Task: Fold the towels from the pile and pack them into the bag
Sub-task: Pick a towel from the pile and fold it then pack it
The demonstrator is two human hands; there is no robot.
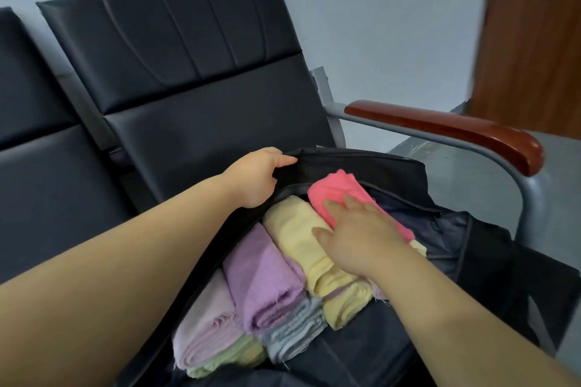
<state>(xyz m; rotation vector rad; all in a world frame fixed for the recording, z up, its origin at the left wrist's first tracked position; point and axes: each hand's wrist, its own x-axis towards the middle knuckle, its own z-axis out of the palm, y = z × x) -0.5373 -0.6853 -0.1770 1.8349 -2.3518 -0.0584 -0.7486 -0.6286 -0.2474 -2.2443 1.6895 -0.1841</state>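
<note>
Several rolled terry towels lie packed side by side in the open black fabric bag (490,261), which rests on a black padded leatherette seat (188,88); a glossy reddish wooden armrest (440,132) stands at two o'clock. The fuzzy pink towel (333,192) sits at twelve o'clock of the row, touching the soft pale yellow towel (295,232), with the nubbly lilac towel (261,276) at eight o'clock. The left hand (257,176) has its grip clenched on the bag's zippered flap (345,163). The right hand (361,239) has its grip released, its straight fingers pressing on the pink and yellow towels.
</note>
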